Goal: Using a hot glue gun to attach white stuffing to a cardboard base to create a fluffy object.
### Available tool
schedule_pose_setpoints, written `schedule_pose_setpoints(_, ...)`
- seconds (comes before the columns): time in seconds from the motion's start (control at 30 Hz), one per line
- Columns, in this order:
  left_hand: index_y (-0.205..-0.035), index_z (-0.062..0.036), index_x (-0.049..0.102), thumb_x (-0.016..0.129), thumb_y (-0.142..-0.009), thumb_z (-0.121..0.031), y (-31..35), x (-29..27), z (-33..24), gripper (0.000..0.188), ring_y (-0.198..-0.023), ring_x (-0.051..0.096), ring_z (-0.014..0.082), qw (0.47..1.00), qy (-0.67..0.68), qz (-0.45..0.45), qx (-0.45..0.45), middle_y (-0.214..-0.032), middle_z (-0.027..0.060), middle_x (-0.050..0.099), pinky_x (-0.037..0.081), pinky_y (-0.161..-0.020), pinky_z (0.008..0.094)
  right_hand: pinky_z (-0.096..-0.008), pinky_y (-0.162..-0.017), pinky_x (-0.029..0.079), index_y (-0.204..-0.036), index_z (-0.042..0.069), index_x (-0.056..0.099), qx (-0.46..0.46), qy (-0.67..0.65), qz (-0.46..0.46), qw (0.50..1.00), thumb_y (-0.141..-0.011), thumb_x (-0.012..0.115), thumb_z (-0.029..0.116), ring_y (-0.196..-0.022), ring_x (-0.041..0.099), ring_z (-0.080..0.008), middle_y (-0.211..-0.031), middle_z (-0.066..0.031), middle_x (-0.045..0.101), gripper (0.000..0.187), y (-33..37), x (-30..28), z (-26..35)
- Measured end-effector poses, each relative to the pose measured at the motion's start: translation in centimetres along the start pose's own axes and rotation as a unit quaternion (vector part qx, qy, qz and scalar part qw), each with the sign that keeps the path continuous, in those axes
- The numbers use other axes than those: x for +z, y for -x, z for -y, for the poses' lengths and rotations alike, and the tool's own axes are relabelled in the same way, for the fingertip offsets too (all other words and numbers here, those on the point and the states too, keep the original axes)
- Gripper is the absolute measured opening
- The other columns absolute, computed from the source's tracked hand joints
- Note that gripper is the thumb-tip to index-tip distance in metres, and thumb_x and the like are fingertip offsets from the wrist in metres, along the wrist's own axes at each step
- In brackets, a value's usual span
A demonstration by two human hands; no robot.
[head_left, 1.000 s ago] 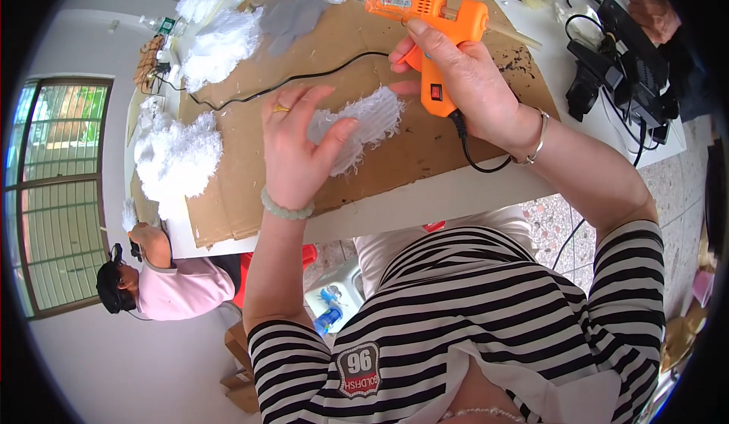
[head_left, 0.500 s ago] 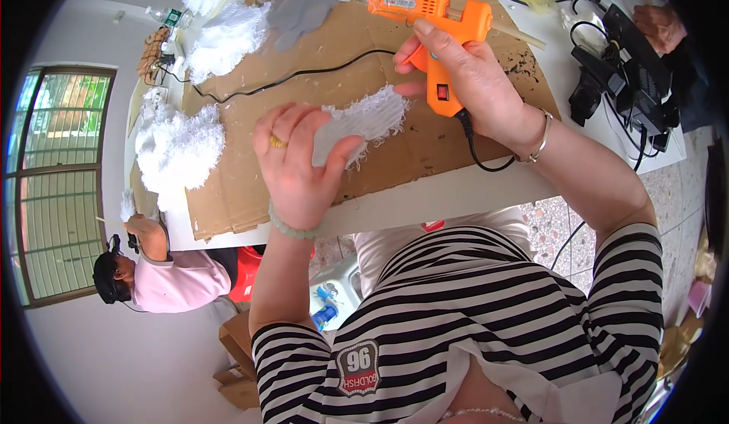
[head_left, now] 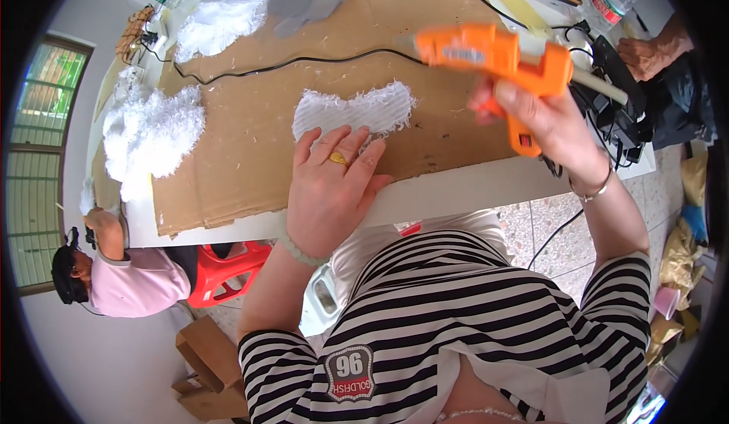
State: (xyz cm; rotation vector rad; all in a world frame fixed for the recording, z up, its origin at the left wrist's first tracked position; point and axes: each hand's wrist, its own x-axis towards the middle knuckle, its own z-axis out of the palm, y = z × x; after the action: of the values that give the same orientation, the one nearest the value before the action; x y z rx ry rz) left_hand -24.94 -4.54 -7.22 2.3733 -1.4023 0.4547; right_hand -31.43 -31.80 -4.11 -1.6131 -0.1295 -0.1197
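My right hand [head_left: 550,124] grips an orange hot glue gun [head_left: 490,56], raised above the right side of the table and slightly blurred. The gun's nozzle points left, and a pale glue stick [head_left: 604,82] sticks out of its back. Fingers lying flat, my left hand [head_left: 326,189] rests on the near edge of a white fringed fabric piece [head_left: 330,113]. This piece has a ribbed surface with shaggy edges and lies on a brown cardboard sheet [head_left: 243,143]. Part of its near edge is hidden under my fingertips.
Fluffy white pieces [head_left: 156,132] are heaped at the left, with more white pieces [head_left: 224,22] and grey fabric [head_left: 307,3] farther back. A black cord [head_left: 304,59] crosses the cardboard. Another person's hand [head_left: 642,56] is at the right; a person in pink [head_left: 140,280] sits left.
My right hand has moved the glue gun right, away from the fabric piece. My left hand has shifted from the piece's left end to its near edge, so that end now shows.
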Motion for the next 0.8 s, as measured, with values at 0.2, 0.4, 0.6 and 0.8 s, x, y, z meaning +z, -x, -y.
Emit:
schedule_pose_setpoints(0.2,-0.106,-0.0076,0.061,0.072,-0.072,-0.021,0.6,0.6,0.3,0.038,-0.104,0.055,0.0271,1.000,0.017,0.010,-0.010,-0.109,0.0111,0.062,0.034,-0.096,0.0476,-0.0214,-0.057,0.041,-0.107,0.002,0.060,0.137,0.225,0.048,0.963,-0.092,0.060,0.029,-0.066,0.049,-0.0044,-0.076,0.0022,0.056,0.032,0.7,1.3,-0.1)
schedule_pose_setpoints(0.4,-0.106,-0.0072,0.060,0.072,-0.073,-0.022,0.9,0.8,0.4,0.038,-0.105,0.055,0.0275,1.000,0.024,0.007,-0.014,-0.110,0.0110,0.062,0.034,-0.096,0.0503,-0.0217,-0.055,0.041,-0.109,0.001,0.059,0.145,0.220,0.043,0.964,-0.091,0.061,0.030,-0.063,0.048,-0.0043,-0.074,0.0021,0.056,0.034,-0.1,1.8,-0.8)
schedule_pose_setpoints(0.6,-0.105,-0.0065,0.061,0.072,-0.072,-0.022,1.0,0.8,0.5,0.038,-0.106,0.054,0.0277,0.999,0.029,0.008,-0.014,-0.110,0.0108,0.062,0.034,-0.097,0.0520,-0.0236,-0.063,0.045,-0.110,0.000,0.056,0.113,0.213,0.056,0.969,-0.091,0.060,0.029,-0.072,0.053,-0.0078,-0.079,-0.0014,0.059,0.035,-0.7,1.6,-1.9)
schedule_pose_setpoints(0.8,-0.103,-0.0060,0.063,0.073,-0.071,-0.022,1.0,0.9,0.7,0.037,-0.104,0.053,0.0261,0.999,0.039,0.003,-0.010,-0.110,0.0098,0.062,0.035,-0.096,0.0500,-0.0235,-0.064,0.045,-0.104,0.000,0.055,0.150,0.228,0.069,0.960,-0.092,0.060,0.029,-0.071,0.053,-0.0088,-0.077,-0.0011,0.056,0.032,-0.7,1.3,-1.7)
